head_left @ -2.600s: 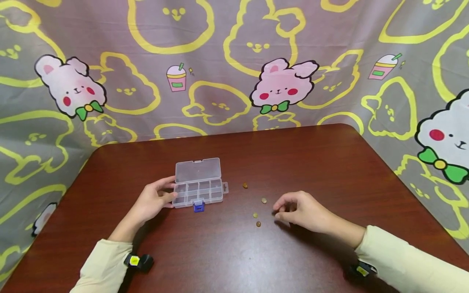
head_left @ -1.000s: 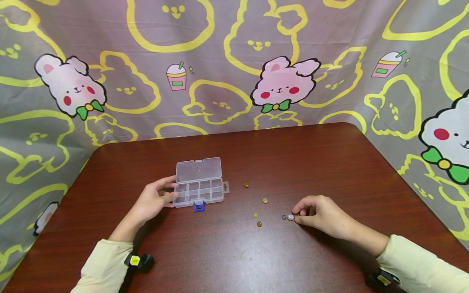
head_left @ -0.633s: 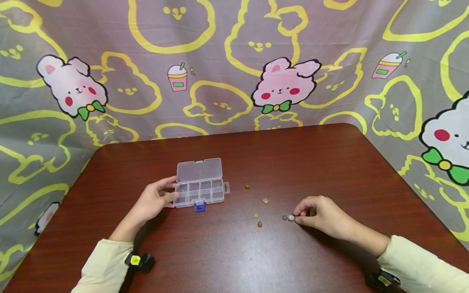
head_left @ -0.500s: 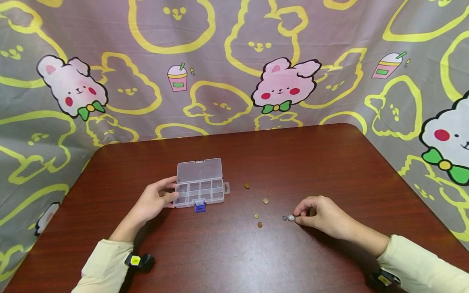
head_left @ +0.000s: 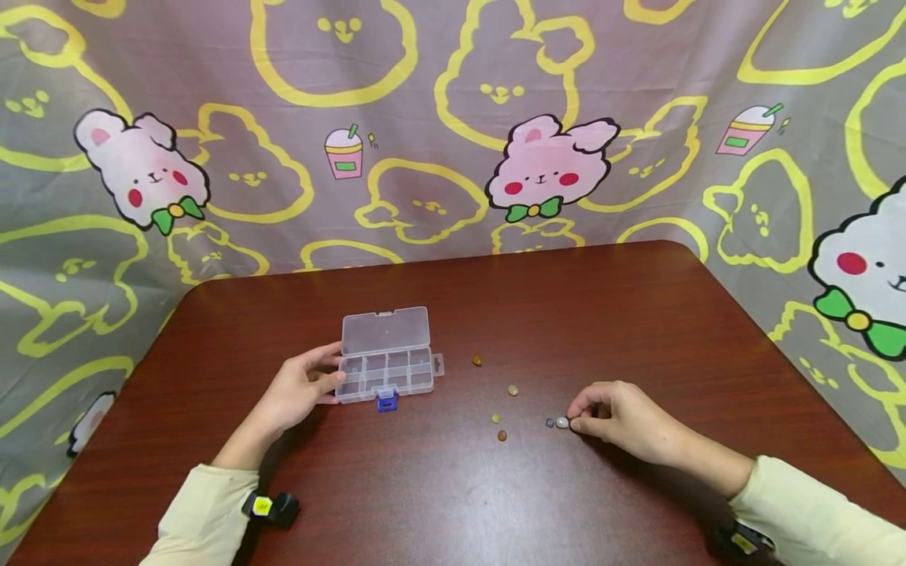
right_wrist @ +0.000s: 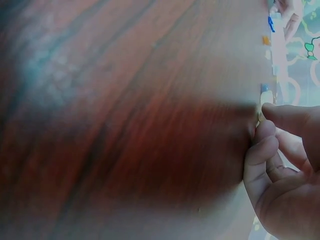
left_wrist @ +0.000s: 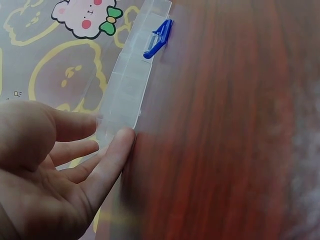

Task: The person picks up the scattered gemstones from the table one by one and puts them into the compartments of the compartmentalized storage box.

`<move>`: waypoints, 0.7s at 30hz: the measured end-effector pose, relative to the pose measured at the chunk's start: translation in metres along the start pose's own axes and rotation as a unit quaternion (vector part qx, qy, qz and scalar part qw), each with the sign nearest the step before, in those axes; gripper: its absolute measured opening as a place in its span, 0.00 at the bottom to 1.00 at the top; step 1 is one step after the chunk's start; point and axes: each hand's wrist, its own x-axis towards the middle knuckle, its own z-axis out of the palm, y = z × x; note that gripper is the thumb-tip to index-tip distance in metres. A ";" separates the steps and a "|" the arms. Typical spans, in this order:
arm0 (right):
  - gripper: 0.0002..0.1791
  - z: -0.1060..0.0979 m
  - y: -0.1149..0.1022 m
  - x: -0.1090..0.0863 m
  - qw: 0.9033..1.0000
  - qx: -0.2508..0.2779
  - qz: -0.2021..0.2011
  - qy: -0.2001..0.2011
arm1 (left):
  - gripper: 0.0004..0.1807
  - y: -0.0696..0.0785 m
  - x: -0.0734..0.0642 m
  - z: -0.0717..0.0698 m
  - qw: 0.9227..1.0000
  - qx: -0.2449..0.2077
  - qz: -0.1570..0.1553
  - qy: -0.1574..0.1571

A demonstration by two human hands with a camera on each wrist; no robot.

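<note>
A clear plastic compartment box lies with its lid folded back, a blue latch at its front. My left hand grips the box's left end, thumb at the near corner and fingers behind. On the right, my right hand pinches a tiny stone between thumb and forefinger, low at the table; the fingertips mostly hide it. Just left of those fingertips lie a whitish oval stone and a smaller dark bluish stone. In the left wrist view, the thumb and fingers touch the box's end wall.
Between box and right hand lie an amber stone, a pale stone, a yellow-green stone and a brown stone. The dark red wooden table meets a patterned curtain at its back and sides.
My right hand has moved right from beside the pale stone, and the whitish and bluish stones now show. Over the last second it stays nearly still. The left hand keeps hold of the box.
</note>
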 end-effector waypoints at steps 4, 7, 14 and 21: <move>0.04 0.000 -0.001 -0.001 1.000 -0.003 0.000 0.003 | 0.30 0.001 -0.001 0.001 1.000 -0.003 0.001 0.001; 0.05 0.001 -0.002 -0.001 1.000 0.000 0.001 0.004 | 0.29 0.001 -0.002 0.001 1.000 -0.001 -0.002 0.003; 0.06 0.000 -0.002 -0.001 1.000 0.012 -0.002 -0.002 | 0.28 -0.002 -0.001 0.002 1.000 -0.002 -0.001 0.008; 0.05 0.000 -0.003 0.004 1.000 0.019 -0.006 0.001 | 0.28 -0.001 -0.001 0.002 1.000 0.005 -0.004 0.016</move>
